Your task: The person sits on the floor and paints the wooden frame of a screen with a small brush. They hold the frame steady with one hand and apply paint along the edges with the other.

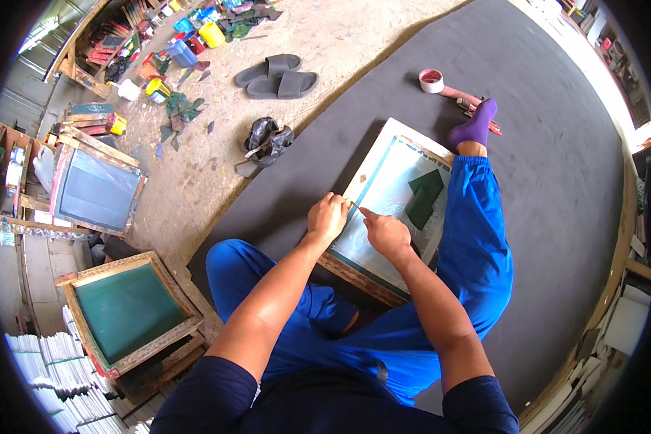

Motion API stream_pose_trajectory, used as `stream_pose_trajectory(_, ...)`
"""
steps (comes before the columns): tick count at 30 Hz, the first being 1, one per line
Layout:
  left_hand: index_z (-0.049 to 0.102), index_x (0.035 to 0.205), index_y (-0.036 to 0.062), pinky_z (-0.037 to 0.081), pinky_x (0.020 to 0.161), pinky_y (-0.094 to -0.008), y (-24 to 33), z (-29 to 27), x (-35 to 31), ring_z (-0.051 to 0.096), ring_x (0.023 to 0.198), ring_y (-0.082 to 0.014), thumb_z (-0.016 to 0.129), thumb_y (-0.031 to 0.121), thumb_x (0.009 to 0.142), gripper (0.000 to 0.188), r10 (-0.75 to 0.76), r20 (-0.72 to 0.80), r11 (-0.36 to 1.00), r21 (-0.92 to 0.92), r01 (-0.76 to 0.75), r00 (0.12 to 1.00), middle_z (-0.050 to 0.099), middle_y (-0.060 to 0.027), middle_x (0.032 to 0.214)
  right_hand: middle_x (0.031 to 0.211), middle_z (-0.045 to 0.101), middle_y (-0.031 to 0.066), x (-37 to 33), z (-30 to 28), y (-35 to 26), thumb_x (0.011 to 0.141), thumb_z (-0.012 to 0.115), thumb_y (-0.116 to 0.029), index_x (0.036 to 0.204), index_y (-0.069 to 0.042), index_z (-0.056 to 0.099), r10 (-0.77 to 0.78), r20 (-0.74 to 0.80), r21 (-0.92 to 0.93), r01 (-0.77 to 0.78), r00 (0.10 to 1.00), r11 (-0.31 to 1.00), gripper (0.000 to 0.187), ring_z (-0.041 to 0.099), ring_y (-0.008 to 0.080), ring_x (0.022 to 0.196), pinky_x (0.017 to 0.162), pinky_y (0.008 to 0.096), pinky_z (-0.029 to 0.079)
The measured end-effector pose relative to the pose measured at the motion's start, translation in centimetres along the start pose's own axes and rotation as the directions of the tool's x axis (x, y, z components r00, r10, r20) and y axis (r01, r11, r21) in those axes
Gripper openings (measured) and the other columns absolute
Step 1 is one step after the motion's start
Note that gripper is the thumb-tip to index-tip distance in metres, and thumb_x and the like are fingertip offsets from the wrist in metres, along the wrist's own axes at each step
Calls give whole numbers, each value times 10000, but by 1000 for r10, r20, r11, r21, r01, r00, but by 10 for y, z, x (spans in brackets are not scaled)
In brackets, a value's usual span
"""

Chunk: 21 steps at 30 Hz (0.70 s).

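Note:
A wooden frame [375, 155] with pale, see-through mesh [394, 173] stretched over it lies tilted by my legs. My left hand [328, 215] is closed at the frame's left rail, its fingertips pinching something too small to make out. Close by, over the mesh, my right hand [388, 233] is closed around a thin tool [359, 208]. That tool points at the rail beside my left fingers; the grip hides most of it. On the mesh to the right rests a dark green angular piece [425, 199].
I sit on a dark flat surface [557, 188]. Past my foot are a tape roll [431, 81] and red-handled tools [484, 116]. Leftward on the floor are slippers [282, 84], a black bag [267, 141], a green-mesh frame [130, 307] and a grey-mesh frame [98, 188].

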<state>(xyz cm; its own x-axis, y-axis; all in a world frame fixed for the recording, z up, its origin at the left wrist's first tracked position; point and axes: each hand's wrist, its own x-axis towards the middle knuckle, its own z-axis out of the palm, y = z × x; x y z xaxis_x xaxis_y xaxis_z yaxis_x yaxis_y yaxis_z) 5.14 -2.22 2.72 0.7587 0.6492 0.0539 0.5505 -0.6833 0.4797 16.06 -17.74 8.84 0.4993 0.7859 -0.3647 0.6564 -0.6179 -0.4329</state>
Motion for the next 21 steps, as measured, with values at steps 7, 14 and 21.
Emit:
stream_pose_trajectory(7,718,940,73,570,813,-473,-6,-6,-2,692,933,-356,750,252,911,185,-31,-88,999,-38,28,996,688,-120,962,1076,755,225,10,6,-8,1075,476,-262,1489,-261,547,63,58,97,-69,996,993,420,742,415,1006,871,533,602)
stream_pose_trajectory(14,716,1096,34,538,919,-482,-15,-8,-25,657,1054,-378,815,325,850,394,-6,-178,999,-54,-3,984,681,-152,1066,1084,755,221,22,43,29,1081,482,-323,1513,-262,532,-28,-23,331,34,999,943,439,732,413,1043,901,560,578)
stream_pose_trajectory(21,740,1102,-26,541,901,-459,-23,-9,-52,673,995,-365,874,320,780,492,-44,-64,993,-114,36,997,696,-161,998,1007,751,255,10,23,11,1036,605,-278,1467,-252,621,29,-17,149,-26,999,988,432,756,403,947,854,478,591)
